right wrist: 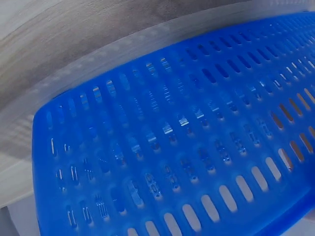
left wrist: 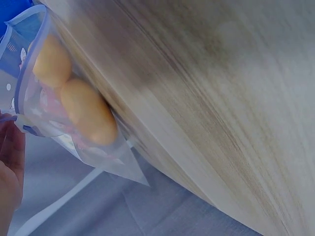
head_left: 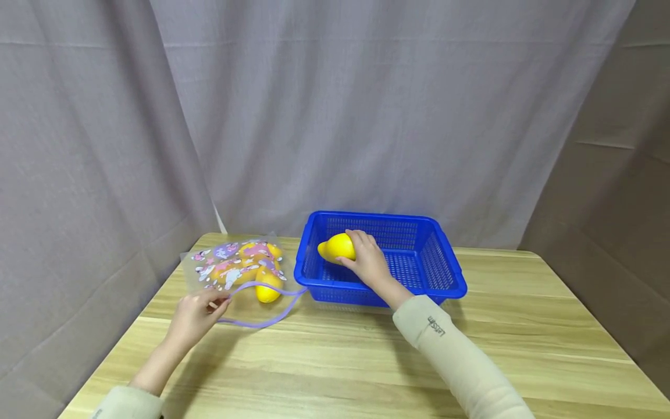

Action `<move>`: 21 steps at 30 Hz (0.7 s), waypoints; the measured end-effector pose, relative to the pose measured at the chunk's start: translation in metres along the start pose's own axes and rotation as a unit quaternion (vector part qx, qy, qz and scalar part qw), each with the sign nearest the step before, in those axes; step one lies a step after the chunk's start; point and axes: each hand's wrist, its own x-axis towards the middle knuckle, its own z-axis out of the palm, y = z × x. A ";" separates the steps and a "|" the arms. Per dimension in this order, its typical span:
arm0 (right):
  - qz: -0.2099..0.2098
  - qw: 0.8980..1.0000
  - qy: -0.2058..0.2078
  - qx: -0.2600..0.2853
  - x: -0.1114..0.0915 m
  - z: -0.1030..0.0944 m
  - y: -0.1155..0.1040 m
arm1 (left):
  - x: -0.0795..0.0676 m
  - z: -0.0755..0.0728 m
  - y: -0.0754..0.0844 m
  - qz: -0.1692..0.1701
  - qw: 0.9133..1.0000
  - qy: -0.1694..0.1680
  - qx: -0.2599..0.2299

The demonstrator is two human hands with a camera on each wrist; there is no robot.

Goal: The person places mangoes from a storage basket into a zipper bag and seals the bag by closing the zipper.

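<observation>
My right hand (head_left: 368, 260) holds a yellow lemon (head_left: 335, 248) with a pointed tip over the left half of the blue plastic basket (head_left: 377, 216). Fingers lie over the fruit's top and right side, the thumb at its near side. On the left, my left hand (head_left: 193, 316) pinches the edge of a clear zip bag (head_left: 195, 274) with a purple rim and cartoon prints. Its mouth gapes toward me. Several yellow fruits (head_left: 268, 286) lie inside, partly hidden by the prints; two of them (left wrist: 88, 112) show through the plastic in the left wrist view.
The basket's slotted side wall (right wrist: 162, 132) fills the right wrist view. Bag and basket stand side by side toward the back of the wooden table (head_left: 324, 372), the bag's rim reaching the basket's near left corner. Grey curtains (head_left: 366, 116) hang behind and beside the table.
</observation>
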 end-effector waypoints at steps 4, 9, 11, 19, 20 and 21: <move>-0.011 1.000 0.009 -0.004 -0.002 -0.004 -0.001 | 0.000 0.000 -0.001 0.004 1.000 0.000 0.003; -0.009 1.000 0.010 -0.005 -0.005 -0.012 -0.002 | -0.002 0.000 -0.001 0.008 1.000 0.003 0.012; -0.008 1.000 0.009 0.002 -0.007 -0.015 -0.002 | -0.002 0.000 0.000 0.008 1.000 0.002 0.013; -0.023 0.999 0.025 0.015 -0.014 -0.024 0.006 | -0.001 0.000 0.000 0.012 1.000 0.006 0.010; -0.021 0.999 0.027 0.019 -0.016 -0.025 0.006 | -0.001 0.000 0.000 0.013 1.000 0.007 0.011; -0.018 0.999 0.028 0.025 -0.017 -0.025 0.006 | -0.001 0.000 0.000 0.015 1.000 0.009 0.013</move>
